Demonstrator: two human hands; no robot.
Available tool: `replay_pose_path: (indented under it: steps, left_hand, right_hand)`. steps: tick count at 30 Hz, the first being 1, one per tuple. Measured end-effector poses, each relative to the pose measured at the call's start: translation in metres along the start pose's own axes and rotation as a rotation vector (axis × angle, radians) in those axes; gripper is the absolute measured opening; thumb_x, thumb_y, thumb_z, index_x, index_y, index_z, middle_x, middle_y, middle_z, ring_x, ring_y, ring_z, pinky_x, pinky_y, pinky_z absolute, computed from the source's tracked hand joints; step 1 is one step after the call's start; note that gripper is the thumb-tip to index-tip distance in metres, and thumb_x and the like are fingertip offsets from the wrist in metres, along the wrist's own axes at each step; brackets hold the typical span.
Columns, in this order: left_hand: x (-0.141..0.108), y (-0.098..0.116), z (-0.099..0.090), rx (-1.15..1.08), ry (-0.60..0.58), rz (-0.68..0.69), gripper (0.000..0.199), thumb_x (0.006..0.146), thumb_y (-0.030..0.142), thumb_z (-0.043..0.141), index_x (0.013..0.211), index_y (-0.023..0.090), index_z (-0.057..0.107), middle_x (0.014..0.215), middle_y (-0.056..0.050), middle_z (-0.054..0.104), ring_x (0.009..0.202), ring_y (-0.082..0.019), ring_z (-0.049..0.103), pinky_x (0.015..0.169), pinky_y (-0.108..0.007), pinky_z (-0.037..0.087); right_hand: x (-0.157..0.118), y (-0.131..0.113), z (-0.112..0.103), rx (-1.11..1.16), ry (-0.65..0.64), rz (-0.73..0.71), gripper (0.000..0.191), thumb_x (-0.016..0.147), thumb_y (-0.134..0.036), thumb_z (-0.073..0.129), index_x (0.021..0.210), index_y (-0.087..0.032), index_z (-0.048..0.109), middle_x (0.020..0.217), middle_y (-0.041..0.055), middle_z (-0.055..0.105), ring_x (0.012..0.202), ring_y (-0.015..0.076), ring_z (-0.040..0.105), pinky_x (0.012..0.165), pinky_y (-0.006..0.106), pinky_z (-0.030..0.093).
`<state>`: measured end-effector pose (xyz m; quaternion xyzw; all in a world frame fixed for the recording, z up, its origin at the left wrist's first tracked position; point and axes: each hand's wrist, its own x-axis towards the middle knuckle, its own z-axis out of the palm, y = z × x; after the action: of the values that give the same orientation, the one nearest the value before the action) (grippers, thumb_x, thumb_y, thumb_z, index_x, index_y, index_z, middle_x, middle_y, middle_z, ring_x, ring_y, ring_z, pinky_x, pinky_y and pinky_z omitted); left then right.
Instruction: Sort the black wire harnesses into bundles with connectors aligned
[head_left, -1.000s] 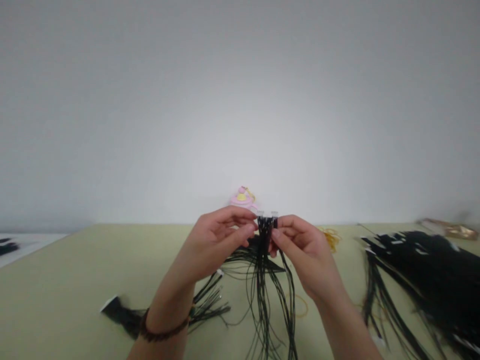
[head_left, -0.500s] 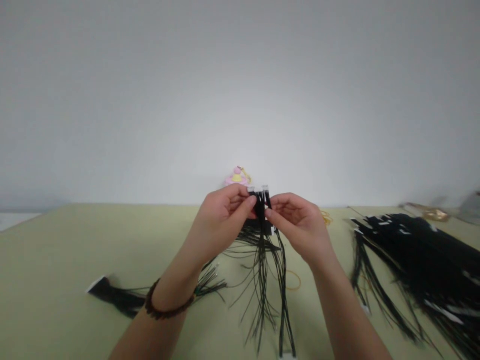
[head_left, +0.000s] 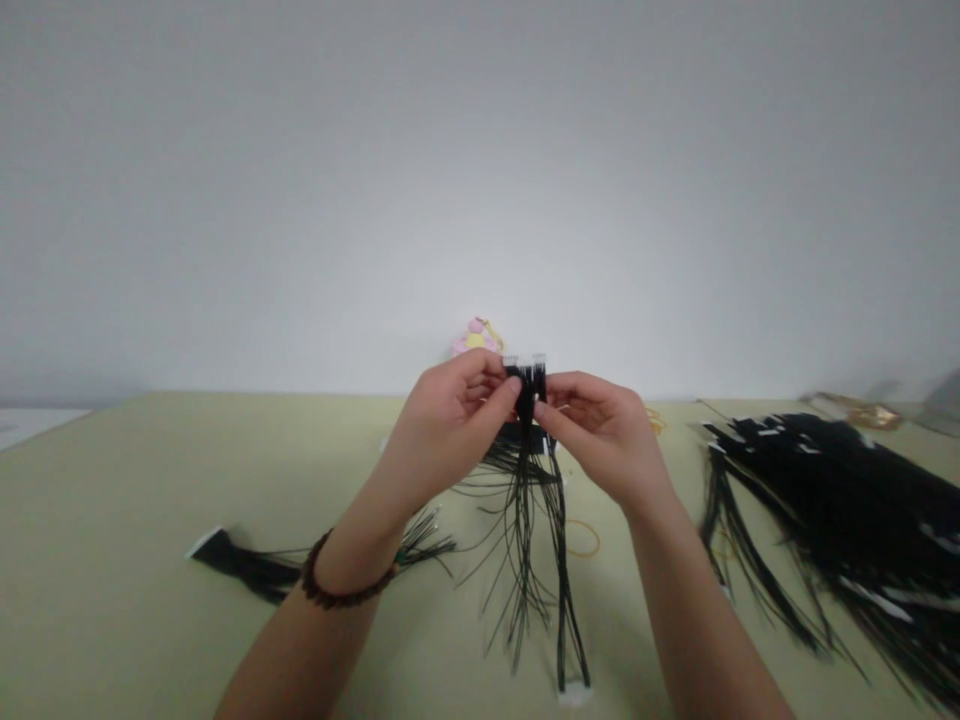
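Observation:
A black wire harness (head_left: 525,400) is held upright between my two hands, with pale connectors along its top edge and loose wire ends hanging down. My left hand (head_left: 461,415) is closed, thumb and fingers pinching the bundle just below the connectors. On the other side, my right hand (head_left: 609,430) pinches the black wires at the right edge of the bundle. Two thin dark strands run down from near the right fingers to a white connector (head_left: 575,692) close to the bottom of the view. The fingers hide part of the wires.
A large pile of black harnesses (head_left: 840,500) covers the right of the green table (head_left: 112,580). Another harness (head_left: 240,565) lies left, partly under my left forearm. More wires lie behind my hands. A yellow rubber band (head_left: 583,538) and a pink-yellow trinket (head_left: 474,338) are nearby.
The narrow group of wires at the right has come closer against the main bundle. Both hands keep their pinch, and the whole view has shifted slightly.

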<state>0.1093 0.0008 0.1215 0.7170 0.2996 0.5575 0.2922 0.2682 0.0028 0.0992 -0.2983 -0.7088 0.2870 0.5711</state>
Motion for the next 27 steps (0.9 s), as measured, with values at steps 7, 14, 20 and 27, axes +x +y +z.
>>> replay_pose_path:
  steps: [7,14,20,27]
  left_hand:
    - [0.007,-0.009,-0.008,-0.025,0.129,0.043,0.009,0.076,0.022,0.061,0.075,0.015,0.055,0.069,-0.001,0.059,0.062,-0.012,0.061,0.057,-0.023,0.058]
    - [0.013,-0.018,-0.011,-0.099,0.14,0.05,0.009,0.072,0.019,0.062,0.072,0.015,0.054,0.066,-0.002,0.059,0.058,-0.013,0.061,0.052,-0.026,0.059]
    - [0.016,-0.02,-0.01,-0.156,0.186,0.061,0.011,0.07,0.017,0.064,0.072,0.014,0.053,0.066,-0.003,0.059,0.058,-0.016,0.063,0.049,-0.028,0.059]
    - [0.014,-0.017,-0.011,-0.159,0.183,0.066,0.011,0.07,0.017,0.064,0.071,0.014,0.053,0.065,-0.002,0.059,0.058,-0.014,0.063,0.048,-0.025,0.059]
  right_hand:
    - [-0.017,0.022,0.0,-0.28,-0.335,0.206,0.005,0.077,-0.018,0.053,0.072,-0.016,0.054,0.066,-0.0014,0.054,0.058,0.0095,0.048,0.054,0.022,0.037]
    - [-0.098,0.069,0.002,-0.258,-0.496,0.445,0.022,0.075,-0.025,0.057,0.056,-0.015,0.054,0.052,-0.0033,0.047,0.049,0.0084,0.041,0.046,0.02,0.029]
    - [-0.135,0.086,0.008,-0.117,-0.429,0.57,0.045,0.075,-0.051,0.059,0.052,-0.015,0.044,0.052,-0.0056,0.032,0.05,0.0066,0.029,0.045,0.019,0.024]
    - [-0.139,0.085,0.009,0.015,-0.373,0.616,0.048,0.071,-0.06,0.059,0.058,-0.015,0.048,0.056,-0.0036,0.042,0.052,0.0082,0.04,0.052,0.022,0.037]
